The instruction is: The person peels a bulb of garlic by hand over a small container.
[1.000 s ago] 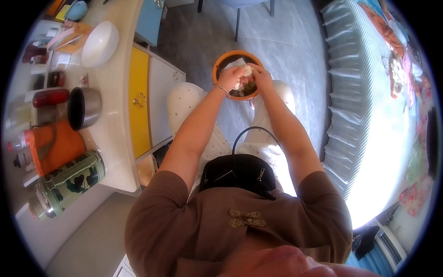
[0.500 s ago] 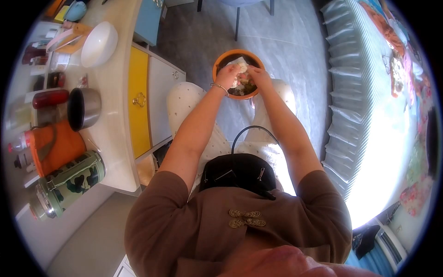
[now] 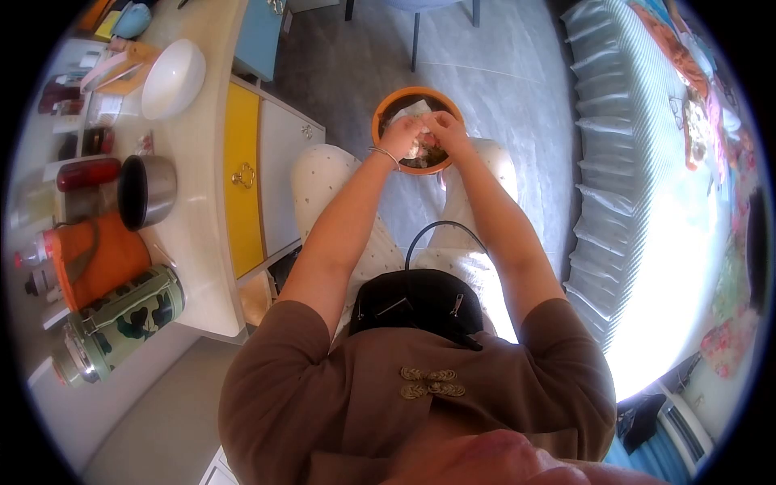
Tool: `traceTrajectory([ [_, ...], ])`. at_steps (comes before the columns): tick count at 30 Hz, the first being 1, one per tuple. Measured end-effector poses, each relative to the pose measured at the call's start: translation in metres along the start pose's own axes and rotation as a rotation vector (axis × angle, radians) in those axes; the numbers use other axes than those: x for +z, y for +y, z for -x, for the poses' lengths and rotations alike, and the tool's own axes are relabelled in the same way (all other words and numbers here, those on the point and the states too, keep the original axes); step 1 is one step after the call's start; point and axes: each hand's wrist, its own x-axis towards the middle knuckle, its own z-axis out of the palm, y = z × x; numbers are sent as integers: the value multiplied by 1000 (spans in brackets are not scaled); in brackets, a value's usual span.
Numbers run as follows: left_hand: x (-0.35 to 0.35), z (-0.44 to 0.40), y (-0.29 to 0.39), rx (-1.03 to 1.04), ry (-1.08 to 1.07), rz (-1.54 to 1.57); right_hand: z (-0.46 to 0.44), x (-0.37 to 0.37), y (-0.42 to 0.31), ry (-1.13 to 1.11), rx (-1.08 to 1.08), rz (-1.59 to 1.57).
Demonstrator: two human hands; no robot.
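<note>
Over an orange-rimmed bin (image 3: 377,121) on the floor between my knees, my two hands meet with their fingertips together. My left hand (image 3: 400,136) is closed around a small whitish piece that its fingers mostly cover, so its kind does not show. The fingers of my right hand (image 3: 446,132) are pinched against the left fingertips; what they grip is hidden. Inside the bin lies mixed waste (image 3: 428,150) with pale, pinkish and greenish bits, and a white sheet like paper or plastic (image 3: 416,109) lies near its far side.
On the left, a counter (image 3: 206,153) carries a white bowl (image 3: 174,78), a steel pot (image 3: 149,191) and a camouflage flask (image 3: 133,315). Below it are yellow and white cabinet doors (image 3: 242,174). A bed with a frilled skirt (image 3: 606,178) stands right. A black bag (image 3: 416,303) rests on my lap.
My hands have come closer together, the right moving left and slightly up until the fingertips meet. The pale piece that showed between them is now mostly covered.
</note>
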Motion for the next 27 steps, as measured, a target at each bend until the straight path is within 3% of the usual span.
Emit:
traceTrajectory([
  [7,-2,0,-3,20,-71,31,-3,-3,7,-34,-112,26],
  [9,-2,2,-2,1,-65,47,-12,-5,18,64,-220,49],
  [18,-2,-1,-7,10,-57,80,-9,-7,17,174,-115,128],
  [27,-7,-3,-6,26,41,101,-19,-11,34,140,-133,135],
])
